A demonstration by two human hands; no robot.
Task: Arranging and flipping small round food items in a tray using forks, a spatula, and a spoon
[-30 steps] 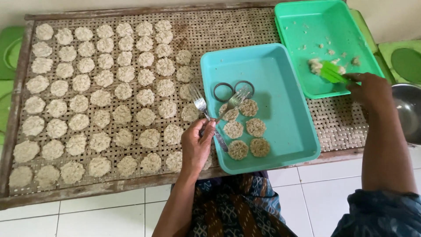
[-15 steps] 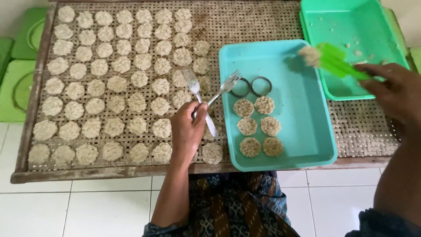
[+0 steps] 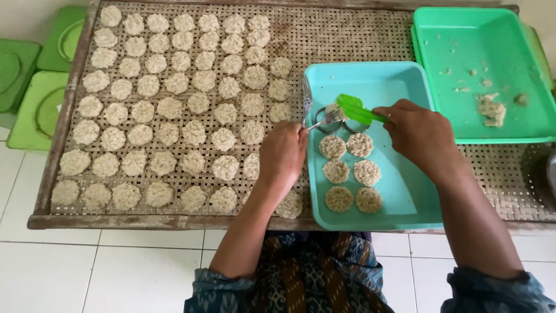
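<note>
Far left, rows of pale round patties (image 3: 168, 107) dry on the woven tray (image 3: 347, 35), spaced so none touch. The left hand (image 3: 282, 156) clamps a metal fork (image 3: 321, 120), tines at the ring mould (image 3: 327, 119) in the blue tub (image 3: 405, 191), seemingly steadying it. The right hand (image 3: 420, 136) pinches a green scoop (image 3: 356, 108) over the ring, bringing mix; six formed patties lie below.

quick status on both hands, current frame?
Left hand: closed on a metal fork, its tines at the ring moulds.
Right hand: closed on a green spatula, its tip over the same moulds in the blue tray.
</note>
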